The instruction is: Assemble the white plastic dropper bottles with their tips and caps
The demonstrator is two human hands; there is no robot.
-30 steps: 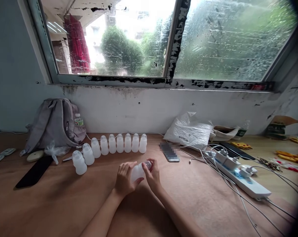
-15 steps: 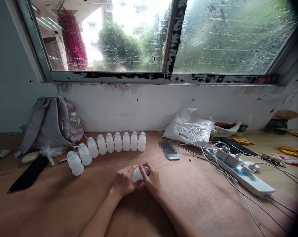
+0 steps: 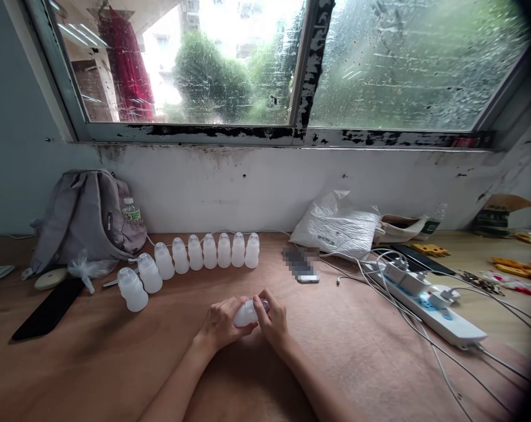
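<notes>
The person's left hand (image 3: 224, 322) and right hand (image 3: 273, 321) held a tilted white bottle (image 3: 245, 313); nine similar bottles (image 3: 195, 254) stood toward the far left.

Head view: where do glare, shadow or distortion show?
Head view: the left window pane glares white in places, a soft shadow darkens the table near the leftmost white bottle, whose lean hints at lens distortion, and mosaic blocks hide part of the phone.

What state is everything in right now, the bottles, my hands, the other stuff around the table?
Held bottle: tipped on its side
Left hand: closed around its body
Right hand: closed around its narrower end
Nine white bottles: upright, in a curved row
Backpack: upright
Power strip: adapters plugged in
Phone: flat, partly pixelated, screen unclear
Window frame: paint peeling
</notes>
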